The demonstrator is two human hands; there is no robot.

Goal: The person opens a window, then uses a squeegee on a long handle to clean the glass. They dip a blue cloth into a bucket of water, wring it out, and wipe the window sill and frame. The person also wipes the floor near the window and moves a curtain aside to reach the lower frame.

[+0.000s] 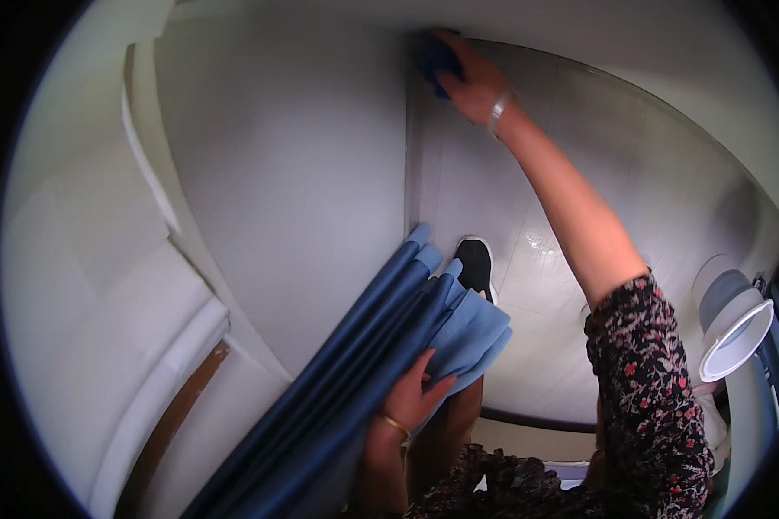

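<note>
My right hand (477,87) reaches far forward and presses a dark blue cloth (438,65) into the corner where the floor meets the upright surfaces. A silver bangle circles that wrist. Close to my body, my left hand (409,389) grips a blue curtain (363,324) near its light-blue lower edge (470,327). The curtain's folds hang diagonally from the bottom of the view, and its lower end lies close to my shoe. Part of my left palm is hidden by the fabric.
A smooth grey-white panel (279,156) rises on the left beside the pale plank-patterned floor (545,259). My black shoe (475,263) stands by the curtain. At right is a white and grey bucket-like container (733,324). White mouldings (195,337) line the far left.
</note>
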